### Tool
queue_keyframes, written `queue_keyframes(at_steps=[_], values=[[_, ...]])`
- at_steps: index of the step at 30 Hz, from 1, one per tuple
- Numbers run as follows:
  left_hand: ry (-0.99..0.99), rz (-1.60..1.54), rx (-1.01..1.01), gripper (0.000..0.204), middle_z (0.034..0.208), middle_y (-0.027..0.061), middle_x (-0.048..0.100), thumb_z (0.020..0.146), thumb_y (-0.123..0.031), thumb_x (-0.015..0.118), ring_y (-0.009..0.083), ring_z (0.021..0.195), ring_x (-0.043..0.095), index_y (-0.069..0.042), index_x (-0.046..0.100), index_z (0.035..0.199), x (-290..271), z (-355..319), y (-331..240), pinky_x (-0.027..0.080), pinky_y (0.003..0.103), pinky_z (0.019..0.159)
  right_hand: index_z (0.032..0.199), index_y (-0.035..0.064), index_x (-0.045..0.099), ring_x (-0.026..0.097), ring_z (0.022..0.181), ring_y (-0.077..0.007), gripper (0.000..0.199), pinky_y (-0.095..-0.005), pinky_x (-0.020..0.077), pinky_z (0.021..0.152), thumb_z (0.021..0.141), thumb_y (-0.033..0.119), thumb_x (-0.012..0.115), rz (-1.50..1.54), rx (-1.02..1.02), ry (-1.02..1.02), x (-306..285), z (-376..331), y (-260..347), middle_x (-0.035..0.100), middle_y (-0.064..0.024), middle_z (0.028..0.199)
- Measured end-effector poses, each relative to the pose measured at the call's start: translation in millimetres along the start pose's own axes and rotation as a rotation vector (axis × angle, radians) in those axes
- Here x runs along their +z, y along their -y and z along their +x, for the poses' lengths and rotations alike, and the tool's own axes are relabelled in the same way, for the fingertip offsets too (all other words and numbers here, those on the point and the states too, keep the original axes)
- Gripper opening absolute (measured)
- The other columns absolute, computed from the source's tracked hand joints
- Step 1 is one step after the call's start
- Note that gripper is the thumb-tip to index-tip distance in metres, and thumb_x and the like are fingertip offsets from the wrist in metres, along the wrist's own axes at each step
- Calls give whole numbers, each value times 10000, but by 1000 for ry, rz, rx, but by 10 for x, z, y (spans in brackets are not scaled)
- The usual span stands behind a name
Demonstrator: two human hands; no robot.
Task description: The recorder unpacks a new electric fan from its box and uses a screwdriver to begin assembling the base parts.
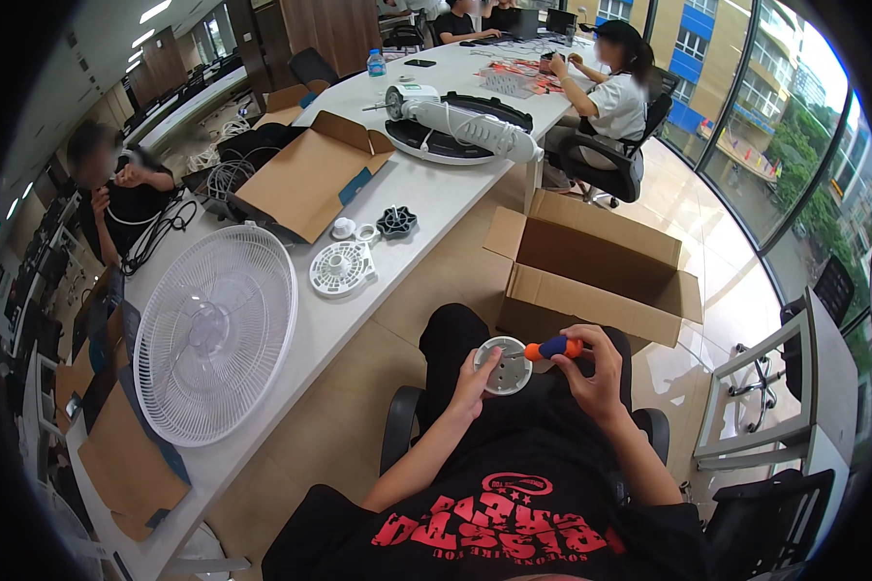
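Observation:
Above my lap, my left hand (476, 383) grips a round white plastic part (504, 376) by its left side, the thumb over the rim. Small dark holes dot its face. My right hand (595, 373) is closed round a screwdriver (554, 347) with an orange and blue handle. The screwdriver points left, its shaft lying across the upper part of the white piece. I cannot tell whether the tip sits in a screw. On the table to the left lie a white slotted disc (341, 268), a small white ring (366, 232), a white cap (343, 228) and a black lobed knob (397, 222).
A white fan grille (213, 334) and an open cardboard box (310, 179) rest on the white table (291, 387). Farther along is a white fan body (465, 126). An open carton (591, 261) stands beyond my knees. People sit at the far right (610, 107) and left (121, 189).

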State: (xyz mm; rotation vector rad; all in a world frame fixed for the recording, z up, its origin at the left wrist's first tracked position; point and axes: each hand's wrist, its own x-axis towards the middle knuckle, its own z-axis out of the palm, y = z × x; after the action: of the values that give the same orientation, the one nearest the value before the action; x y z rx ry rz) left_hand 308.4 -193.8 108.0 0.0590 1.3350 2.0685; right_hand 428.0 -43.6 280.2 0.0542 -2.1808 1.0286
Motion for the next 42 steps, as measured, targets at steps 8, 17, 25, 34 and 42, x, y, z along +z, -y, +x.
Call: queue_keyframes(at_steps=[8,17,25,34,42], values=[[109,10,-111,331,1044,7,646,972,-400,682,118,914,685,-149,576,1160,159,220,57,612,335,648,1127,36,591,680,1018,-250,365,-339,597,827,822,-9,786,-45,123,-80,-94,-127,-102,657,-144,1124],[99,-33,-179,325,1024,17,649,958,-390,702,116,892,686,-144,570,1125,252,256,-6,608,332,637,1136,23,536,648,1085,-227,307,-311,594,859,892,-12,719,137,306,-203,-126,-390,-313,609,-147,1157],[81,-78,-159,360,1061,44,660,972,-373,680,145,938,709,-121,549,1194,152,183,-5,633,367,680,1130,25,509,636,1122,-220,283,-306,583,892,917,-18,690,224,321,-232,-26,-492,-341,594,-129,1175],[35,-114,-122,394,1109,58,654,967,-387,683,167,985,704,-120,539,1218,4,19,-34,635,396,711,1176,41,478,599,1185,-237,299,-319,526,966,942,-50,640,325,340,-151,34,-501,-326,556,-127,1216],[-14,-141,-97,394,1117,59,650,963,-375,691,175,1002,701,-125,535,1225,-81,-107,-58,638,411,733,1170,46,479,589,1188,-233,296,-308,521,961,942,-45,644,378,325,-94,128,-472,-316,556,-126,1214]])
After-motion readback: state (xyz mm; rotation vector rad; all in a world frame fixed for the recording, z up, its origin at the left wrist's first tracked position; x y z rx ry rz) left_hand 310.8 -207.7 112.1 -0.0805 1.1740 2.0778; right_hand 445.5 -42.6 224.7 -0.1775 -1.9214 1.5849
